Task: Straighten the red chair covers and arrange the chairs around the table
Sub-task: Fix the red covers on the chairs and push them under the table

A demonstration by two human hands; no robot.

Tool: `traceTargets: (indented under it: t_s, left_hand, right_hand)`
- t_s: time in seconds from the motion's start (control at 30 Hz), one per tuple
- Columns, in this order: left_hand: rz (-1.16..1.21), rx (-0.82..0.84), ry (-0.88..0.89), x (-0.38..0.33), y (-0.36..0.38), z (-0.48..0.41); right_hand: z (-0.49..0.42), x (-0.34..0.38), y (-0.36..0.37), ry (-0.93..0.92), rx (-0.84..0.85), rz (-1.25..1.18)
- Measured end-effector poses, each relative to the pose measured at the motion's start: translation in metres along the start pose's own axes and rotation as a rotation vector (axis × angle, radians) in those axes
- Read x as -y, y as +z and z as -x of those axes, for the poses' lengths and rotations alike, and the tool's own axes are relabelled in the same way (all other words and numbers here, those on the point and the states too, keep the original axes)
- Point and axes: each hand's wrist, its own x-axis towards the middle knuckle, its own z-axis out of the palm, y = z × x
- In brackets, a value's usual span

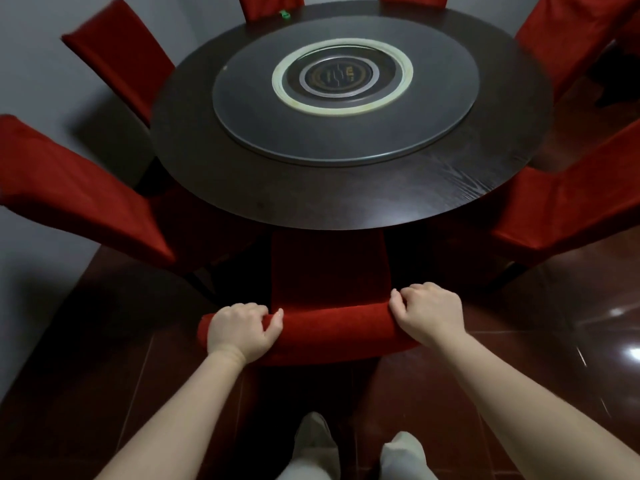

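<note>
Gripping the top of the nearest chair [329,268], the left hand [242,329] and the right hand [429,311] sit one toward each end of the backrest. The left fingers [249,311] curl over the top edge with the thumb on the near face. The right fingers [415,294] curl round the right corner in the same way. Both hands clasp the red cover [336,322] and the frame beneath it.

The chair stands directly before the person, its backrest upright and its seat tucked under the rim of the round surface [346,216]. A chair to the left [86,188] and a chair to the right [571,202] flank it, each drawn close to the same rim. A grey turntable [346,140] lies at the centre.

The cover looks like a soft, napped fabric, so it probably shifts and bunches over the frame when pulled on its own. To smooth it, a pinch of cloth alone at the corners should serve. To move the chair, the hold must close through the cloth onto the rigid top rail, as it does now. Hands set wide apart give control of turning. The glossy floor [519,341] likely lets the legs slide, though the legs themselves are hidden. The chair appears moderately heavy, not fragile.
</note>
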Motion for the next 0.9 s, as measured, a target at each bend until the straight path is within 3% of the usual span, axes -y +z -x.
traceTargets:
  t_s: [0.23,0.47,0.67,0.9]
  left_hand:
    - [0.009,-0.036,0.047,0.048,0.001,-0.005]
    - [0.072,-0.006,0.03,0.032,-0.005,-0.01]
    - [0.094,0.019,0.016,0.001,-0.011,-0.027]
    - [0.077,0.045,0.057,0.009,-0.011,-0.027]
  right_hand:
    - [0.017,0.046,-0.002,0.051,0.029,-0.097]
    - [0.012,0.035,-0.005,0.033,-0.174,-0.1]
    - [-0.012,0.011,-0.009,0.155,-0.033,-0.007]
    - [0.003,0.022,-0.01,0.211,0.002,0.003]
